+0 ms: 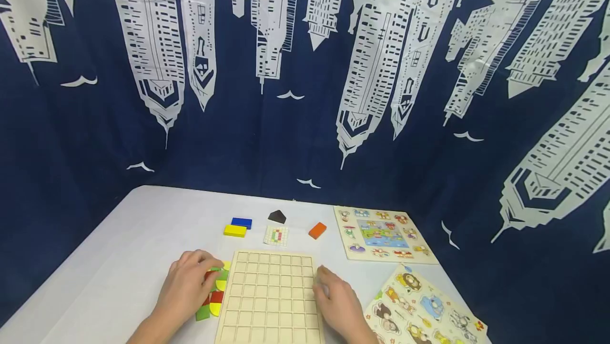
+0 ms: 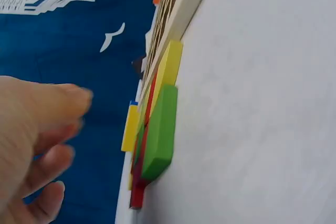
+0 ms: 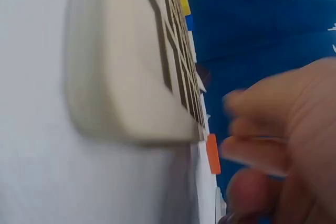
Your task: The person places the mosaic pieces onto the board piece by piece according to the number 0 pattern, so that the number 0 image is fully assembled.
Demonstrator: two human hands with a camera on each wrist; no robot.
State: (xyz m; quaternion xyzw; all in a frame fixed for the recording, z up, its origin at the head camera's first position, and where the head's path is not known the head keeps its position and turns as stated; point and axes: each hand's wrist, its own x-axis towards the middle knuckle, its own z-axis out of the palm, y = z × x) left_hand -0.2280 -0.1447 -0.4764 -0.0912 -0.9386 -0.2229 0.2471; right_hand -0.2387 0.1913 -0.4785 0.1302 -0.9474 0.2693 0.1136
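A wooden grid board (image 1: 271,291) of square cells lies on the white table, its cells bare. Along its left edge sit several small blocks: a green block (image 1: 203,313), a red block (image 1: 216,297) and yellow rounded blocks (image 1: 215,309). Over this cluster hovers my left hand (image 1: 188,280), fingers loosely bent and covering part of it. In the left wrist view that hand holds nothing, above the green block (image 2: 161,135). My right hand (image 1: 339,301) is at the board's right edge, fingers relaxed; the right wrist view shows nothing in its grasp.
Behind the board lie a small pattern card (image 1: 276,235), a yellow block (image 1: 235,231), a blue block (image 1: 242,223), a dark five-sided piece (image 1: 277,217) and an orange block (image 1: 317,230). On the right are a picture puzzle (image 1: 350,217) and an animal puzzle (image 1: 400,323). A patterned curtain (image 1: 267,137) hangs behind.
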